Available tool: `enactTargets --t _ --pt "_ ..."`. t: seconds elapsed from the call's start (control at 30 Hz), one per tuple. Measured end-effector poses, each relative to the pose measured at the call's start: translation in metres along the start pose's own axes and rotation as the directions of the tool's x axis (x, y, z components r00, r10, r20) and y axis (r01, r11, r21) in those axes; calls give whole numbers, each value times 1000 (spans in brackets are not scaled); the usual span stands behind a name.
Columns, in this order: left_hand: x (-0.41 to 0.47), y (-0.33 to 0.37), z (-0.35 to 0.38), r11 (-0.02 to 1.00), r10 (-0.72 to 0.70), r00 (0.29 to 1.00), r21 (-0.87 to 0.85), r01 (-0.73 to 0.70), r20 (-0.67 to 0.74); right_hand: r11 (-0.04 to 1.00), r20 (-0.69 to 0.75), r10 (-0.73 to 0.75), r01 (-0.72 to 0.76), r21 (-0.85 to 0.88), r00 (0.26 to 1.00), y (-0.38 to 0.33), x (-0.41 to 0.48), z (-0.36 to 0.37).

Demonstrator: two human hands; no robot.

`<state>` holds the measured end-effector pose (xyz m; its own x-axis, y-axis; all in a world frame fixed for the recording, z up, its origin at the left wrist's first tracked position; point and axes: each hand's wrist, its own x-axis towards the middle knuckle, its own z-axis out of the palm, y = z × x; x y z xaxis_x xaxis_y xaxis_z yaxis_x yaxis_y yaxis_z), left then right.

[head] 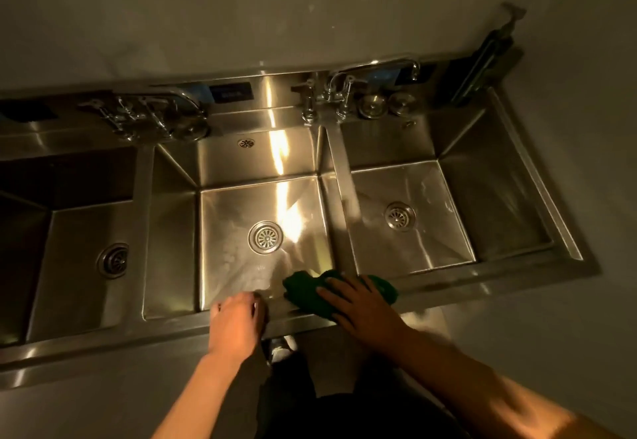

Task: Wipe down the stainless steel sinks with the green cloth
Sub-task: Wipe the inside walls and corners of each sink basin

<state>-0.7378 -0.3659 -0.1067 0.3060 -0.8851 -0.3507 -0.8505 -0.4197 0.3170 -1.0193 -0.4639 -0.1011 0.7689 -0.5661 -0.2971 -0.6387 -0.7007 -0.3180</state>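
1. The right hand (358, 307) lies flat, fingers spread, pressing the green cloth (310, 292) onto the front rim (172, 332) between the middle sink (265, 232) and right sink (410, 218).
2. The left hand (238, 318) rests beside it on the rim, fingers curled loosely, holding nothing.
3. The step in hand looks like wiping the front edge; next, the cloth likely needs sweeping into a basin.
4. Farther back stand the faucets (331, 94); the left sink (82, 252) lies in shadow.
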Motion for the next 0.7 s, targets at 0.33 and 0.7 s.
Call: enactTargets --t 0.33,0.7 --pt "-30 141 57 996 3 1000 88 -4 14 989 -95 -148 150 4 984 103 -64 3" --pt "-39 225 98 995 12 1000 98 -13 8 991 -91 115 -108 84 989 231 -146 -38"
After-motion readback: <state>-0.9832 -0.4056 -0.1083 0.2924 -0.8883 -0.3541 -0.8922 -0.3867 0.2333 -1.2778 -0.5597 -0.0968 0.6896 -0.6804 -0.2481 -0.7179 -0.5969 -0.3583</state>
